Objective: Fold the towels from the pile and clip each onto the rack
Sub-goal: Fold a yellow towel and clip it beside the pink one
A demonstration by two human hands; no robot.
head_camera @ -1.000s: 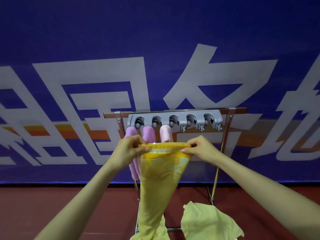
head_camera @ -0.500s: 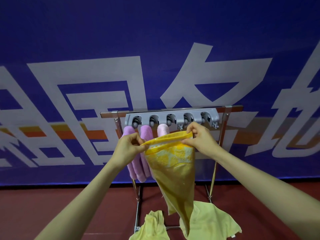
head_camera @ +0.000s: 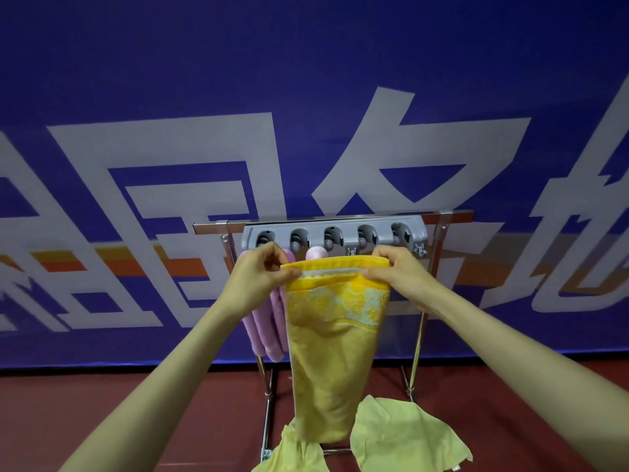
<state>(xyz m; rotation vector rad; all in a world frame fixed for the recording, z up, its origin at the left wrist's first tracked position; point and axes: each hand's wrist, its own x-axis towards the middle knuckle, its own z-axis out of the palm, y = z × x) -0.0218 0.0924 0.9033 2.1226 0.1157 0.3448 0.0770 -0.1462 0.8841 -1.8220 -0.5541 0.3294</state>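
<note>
A folded yellow towel (head_camera: 332, 342) hangs in front of me, held by its top edge. My left hand (head_camera: 262, 277) pinches the left corner and my right hand (head_camera: 398, 272) pinches the right corner, just below the grey clip rack (head_camera: 335, 235) with its row of round clips. Three rolled towels hang from the left clips: two purple towels (head_camera: 269, 328) and a pink towel (head_camera: 317, 253) whose top shows behind the yellow one. The two right clips hold nothing. The pale yellow pile (head_camera: 405, 434) lies low down at the rack's foot.
The clip rack is fixed to a metal stand (head_camera: 420, 321) with thin legs on a dark red floor (head_camera: 102, 410). A blue banner (head_camera: 306, 97) with large white characters fills the background right behind the stand.
The towel's top edge was tilted up toward the right clips half a second ago; it is level now and held lower, hanging straight. My head has moved closer and looks lower.
</note>
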